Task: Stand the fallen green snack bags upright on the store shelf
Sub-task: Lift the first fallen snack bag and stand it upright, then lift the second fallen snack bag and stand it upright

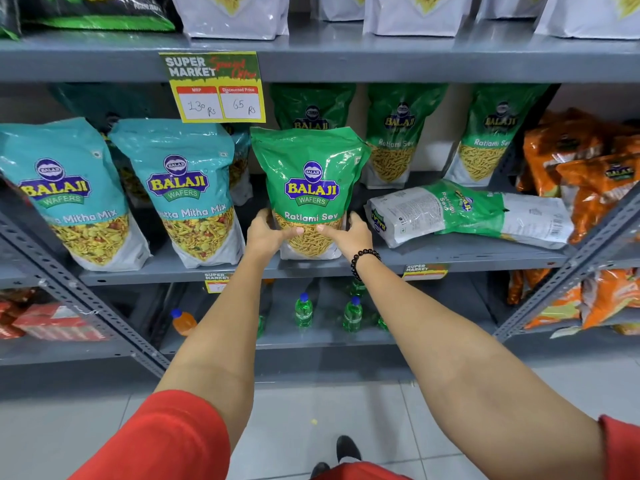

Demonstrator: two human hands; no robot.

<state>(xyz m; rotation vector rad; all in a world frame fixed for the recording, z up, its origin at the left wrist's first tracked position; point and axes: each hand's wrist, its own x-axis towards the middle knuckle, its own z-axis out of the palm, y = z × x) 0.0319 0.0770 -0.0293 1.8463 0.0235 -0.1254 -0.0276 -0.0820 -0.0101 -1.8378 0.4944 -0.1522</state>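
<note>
Both hands grip the lower part of an upright green snack bag (310,174) at the front edge of the grey shelf (173,271), the left hand (266,233) on its left side and the right hand (349,235) on its right, thumbs across the front. Just to its right, another green bag (467,211) lies flat on its side near the same edge, with two teal bags (187,192) standing to the left

Between the left hand (265,233) and right hand (349,233) stands 1 upright green bag (310,181). Behind the hands stand 3 more green bags (398,133). Right of the right hand lies 1 fallen green bag (467,213). Left of the left hand stand 2 teal bags (183,188) in front. Below the hands stand 3 green bottles (304,311) in plain sight and 1 orange bottle (183,322).
</note>
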